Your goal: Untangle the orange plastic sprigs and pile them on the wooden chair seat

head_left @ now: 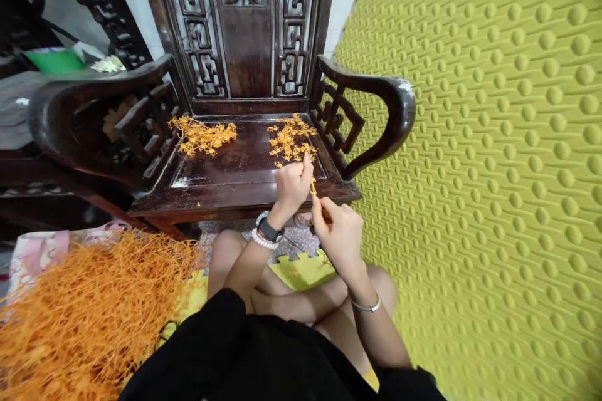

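My left hand is closed with its thumb uppermost, above the front edge of the wooden seat. Just below and to the right, my right hand pinches with thumb and forefinger. A small orange plastic piece spans the short gap between both hands; its ends are hidden in the fingers. Beyond my hands, a loose group of small, spidery orange pieces lies on the seat's right side. A bunch of orange pieces with thin stems lies on the left side.
A large heap of stringy orange pieces rises at lower left beside a cloth bag. Carved armrests flank the seat. Yellow bumpy padding covers the right. A green object sits at far left.
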A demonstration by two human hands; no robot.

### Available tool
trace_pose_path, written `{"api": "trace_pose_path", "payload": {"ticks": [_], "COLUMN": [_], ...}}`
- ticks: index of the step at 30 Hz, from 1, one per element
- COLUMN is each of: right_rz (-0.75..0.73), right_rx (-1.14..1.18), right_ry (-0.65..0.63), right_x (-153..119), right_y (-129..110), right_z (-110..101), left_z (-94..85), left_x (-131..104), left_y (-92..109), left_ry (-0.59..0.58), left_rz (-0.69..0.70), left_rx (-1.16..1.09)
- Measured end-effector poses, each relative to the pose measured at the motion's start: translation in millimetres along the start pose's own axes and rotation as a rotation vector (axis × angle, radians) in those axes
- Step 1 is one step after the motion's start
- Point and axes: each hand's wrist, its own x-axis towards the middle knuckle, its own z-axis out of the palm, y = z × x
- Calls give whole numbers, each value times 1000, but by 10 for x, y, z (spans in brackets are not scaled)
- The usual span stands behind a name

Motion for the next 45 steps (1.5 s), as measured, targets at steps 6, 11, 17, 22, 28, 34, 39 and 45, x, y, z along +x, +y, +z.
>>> {"api": "trace_pose_path", "payload": {"ticks": [6,11,17,22,28,34,39,45], "right_rz": [317,430,465,541,580,501,485,416], "right_rx": [640,851,908,965,946,971,1022,1070], "right_ry": [43,250,365,392,378,182,112,-6], "right_x": [79,135,146,9,-162,-160,-209,-182], "right_y": [-136,-150,81,69,17,241,294,167], "right_z": [102,40,-24,-178,-502,-427,-399,-224], "left_z": [170,414,609,723,569,584,560,-249], "left_x": [315,611,716,948,1392,1202,1140,497], "left_y": [-39,75,113,9,-424,-754,-605,34], "left_ry": [-48,-138,-352,-384,-259,-461,-485,-928], "left_rz": [-66,111,426,403,92,-215,-166,-171], "left_rx": [-322,-307,-196,-108,162,447,343,-262]}}
